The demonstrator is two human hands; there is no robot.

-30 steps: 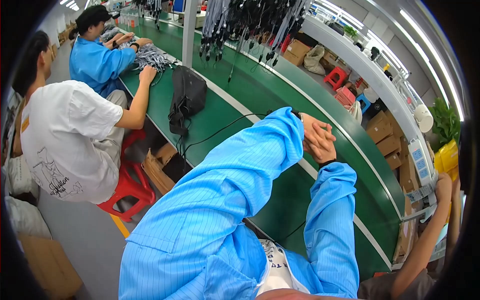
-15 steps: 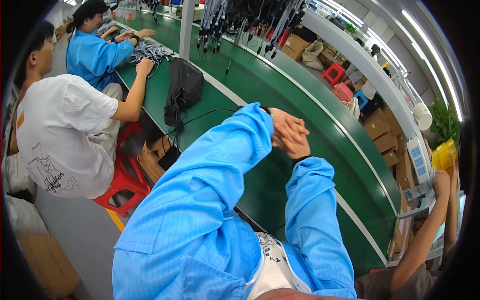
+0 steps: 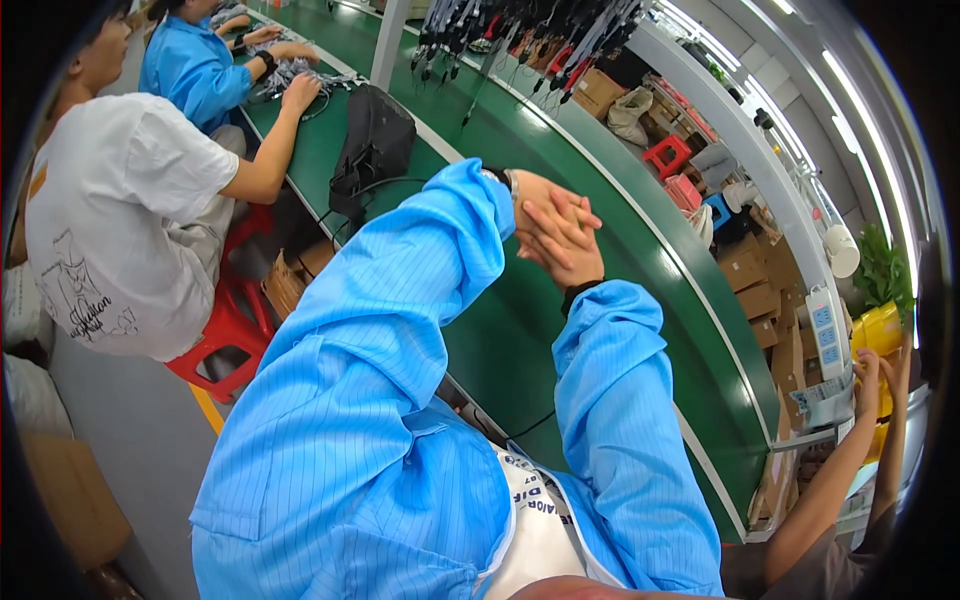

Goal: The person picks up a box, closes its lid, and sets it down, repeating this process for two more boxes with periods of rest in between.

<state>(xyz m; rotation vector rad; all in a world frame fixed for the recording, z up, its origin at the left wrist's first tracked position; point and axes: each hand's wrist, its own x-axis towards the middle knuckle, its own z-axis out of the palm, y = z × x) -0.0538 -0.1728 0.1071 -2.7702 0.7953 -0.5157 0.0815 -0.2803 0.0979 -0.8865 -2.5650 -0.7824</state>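
My left hand (image 3: pixel 538 198) and my right hand (image 3: pixel 572 258) are clasped together above the green work surface (image 3: pixel 510 340), their fingers laced between one another. No tool or part shows in either of them. Both forearms are stretched forward in loose blue sleeves, with dark bands at the wrists. To the left of my hands a black bag (image 3: pixel 375 135) lies on the green surface, with a black cable running from beside it towards my left sleeve.
Dark cords with small ends (image 3: pixel 520 40) hang over the line. A co-worker in white (image 3: pixel 130 220) sits at left on a red stool (image 3: pixel 225 335); another in blue (image 3: pixel 195 70) handles grey straps (image 3: pixel 290 75). A person's raised arms (image 3: pixel 850 450) are at right, near a socket strip (image 3: pixel 825 335).
My clasped hands have shifted slightly left and up in the picture, still laced together. The view has tilted a little. The co-worker in blue has lowered an outstretched hand towards the straps.
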